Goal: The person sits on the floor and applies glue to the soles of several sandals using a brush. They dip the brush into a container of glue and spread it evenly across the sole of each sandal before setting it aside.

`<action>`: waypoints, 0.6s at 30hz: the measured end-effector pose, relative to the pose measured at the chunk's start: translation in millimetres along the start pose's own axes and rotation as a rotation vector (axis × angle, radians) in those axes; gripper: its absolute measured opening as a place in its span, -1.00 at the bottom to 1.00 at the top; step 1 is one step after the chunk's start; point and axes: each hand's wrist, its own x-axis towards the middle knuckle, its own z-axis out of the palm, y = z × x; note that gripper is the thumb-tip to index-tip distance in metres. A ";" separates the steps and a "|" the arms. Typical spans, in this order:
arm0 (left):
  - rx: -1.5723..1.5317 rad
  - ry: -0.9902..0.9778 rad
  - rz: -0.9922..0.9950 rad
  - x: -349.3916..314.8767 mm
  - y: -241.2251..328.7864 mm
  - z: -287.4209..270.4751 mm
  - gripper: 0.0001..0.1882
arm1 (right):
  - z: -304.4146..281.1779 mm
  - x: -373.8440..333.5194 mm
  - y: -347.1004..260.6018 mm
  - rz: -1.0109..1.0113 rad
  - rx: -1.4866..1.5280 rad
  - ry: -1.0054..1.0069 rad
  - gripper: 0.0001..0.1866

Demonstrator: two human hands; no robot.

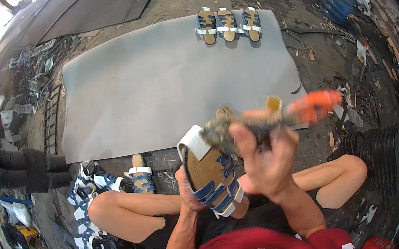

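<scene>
My left hand [187, 189] grips a sandal [207, 173] with a tan insole, blue straps and white straps, held tilted over my lap. In my right hand [270, 160] is a motion-blurred tool [252, 125], mottled dark at one end and bright orange at the other; its exact kind is unclear. The dark end reaches the sandal's white strap [193, 141], though I cannot tell whether they touch. Behind the tool, a tan sole-shaped piece [223, 110] shows partly. A small amber-yellow item [274, 103] lies beyond my right hand.
Three finished-looking sandals [227, 25] stand at the far right of the grey mat [162, 88]. Another sandal [140, 174] lies by my left knee, beside a pile of blue-and-white sandal uppers [91, 230]. Black soles [382, 158] are stacked at right; large blue bottles [338, 1] stand far right.
</scene>
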 end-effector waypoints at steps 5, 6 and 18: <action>-0.117 -0.003 0.007 -8.5 -7.3 -9.2 -0.30 | -15.2 7.2 -4.3 0.275 0.240 0.068 -0.75; -0.122 0.002 0.002 -8.0 -5.9 -10.1 -0.30 | -16.5 4.6 -8.6 0.256 0.225 0.009 -0.75; -0.042 -0.004 0.101 -17.9 2.8 -6.3 -0.27 | -22.4 12.0 -4.5 0.198 0.108 -0.045 -0.72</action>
